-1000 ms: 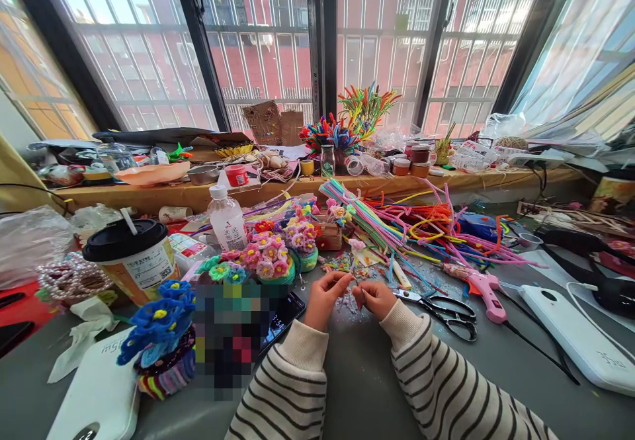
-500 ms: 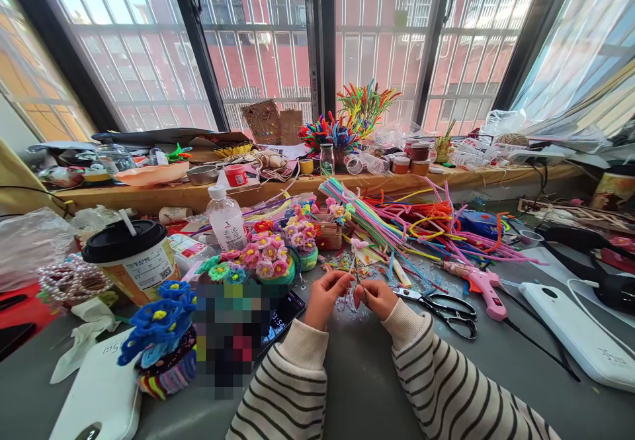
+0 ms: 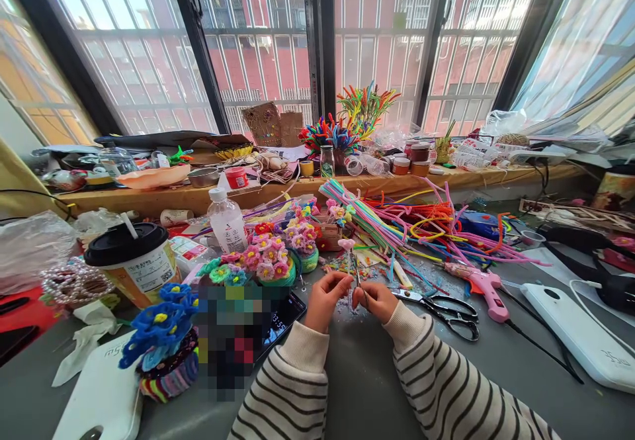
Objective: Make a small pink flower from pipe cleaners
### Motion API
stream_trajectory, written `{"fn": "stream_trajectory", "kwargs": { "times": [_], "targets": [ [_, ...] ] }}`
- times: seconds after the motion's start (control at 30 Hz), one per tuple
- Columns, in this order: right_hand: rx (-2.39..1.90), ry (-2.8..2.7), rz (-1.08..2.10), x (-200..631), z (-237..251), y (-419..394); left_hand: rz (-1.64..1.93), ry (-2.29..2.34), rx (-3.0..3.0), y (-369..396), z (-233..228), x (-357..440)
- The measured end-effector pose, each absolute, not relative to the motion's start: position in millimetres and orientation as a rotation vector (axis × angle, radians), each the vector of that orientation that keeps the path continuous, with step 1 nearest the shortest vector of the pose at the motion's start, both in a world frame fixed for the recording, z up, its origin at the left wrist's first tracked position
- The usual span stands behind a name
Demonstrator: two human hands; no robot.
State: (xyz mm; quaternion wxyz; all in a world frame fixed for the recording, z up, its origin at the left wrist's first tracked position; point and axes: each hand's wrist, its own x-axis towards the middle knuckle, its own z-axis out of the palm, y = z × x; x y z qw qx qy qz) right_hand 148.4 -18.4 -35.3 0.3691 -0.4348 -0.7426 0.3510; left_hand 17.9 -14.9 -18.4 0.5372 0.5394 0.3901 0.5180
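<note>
Above a grey tabletop (image 3: pixel 367 387), 2 bare hands nearly meet. The left hand (image 3: pixel 323 302) is closed to a fingertip pinch around a pale stem (image 3: pixel 348 265), topped by a fuzzy pink flower (image 3: pixel 346 244) standing just above the fingers. The right hand (image 3: pixel 378 301), fingers curled closed, grips a slim metal tool (image 3: pixel 357 269) pointing up beside the stem. Black-handled scissors (image 3: pixel 430 303) lie near the right hand, a pink hot glue gun (image 3: pixel 490 293) beyond.

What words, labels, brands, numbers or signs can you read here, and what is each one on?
"3:55": smartphone screen, tilted.
"35W": right white power bank, upside down, faint.
Left white power bank: marking too blurred to confirm.
Too small or blurred: labels on the lidded drink cup, plastic bottle, red jar and small glass bottle.
</note>
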Motion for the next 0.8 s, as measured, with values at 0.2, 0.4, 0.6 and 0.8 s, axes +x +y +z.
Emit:
{"fn": "stream_trajectory", "kwargs": {
  "times": [0.2,0.4,0.6,0.8],
  "targets": [
    [-1.089,-1.897,0.914,149.5,-40.3,-14.8,1.198,0.906,1.291,-15.4,-18.1,19.1],
    [-1.061,-1.917,0.947,150.9,-38.6,-14.6,1.192,0.879,1.326,-16.5,-17.0,19.5],
    [-1.096,-1.91,0.914,150.5,-35.0,-15.7,1.166,0.861,1.344,-15.6,-18.8,19.1],
    [-1.113,-1.85,0.891,152.0,-37.3,-13.8,1.164,0.885,1.317,-14.8,-19.5,18.4]
  ]
}}
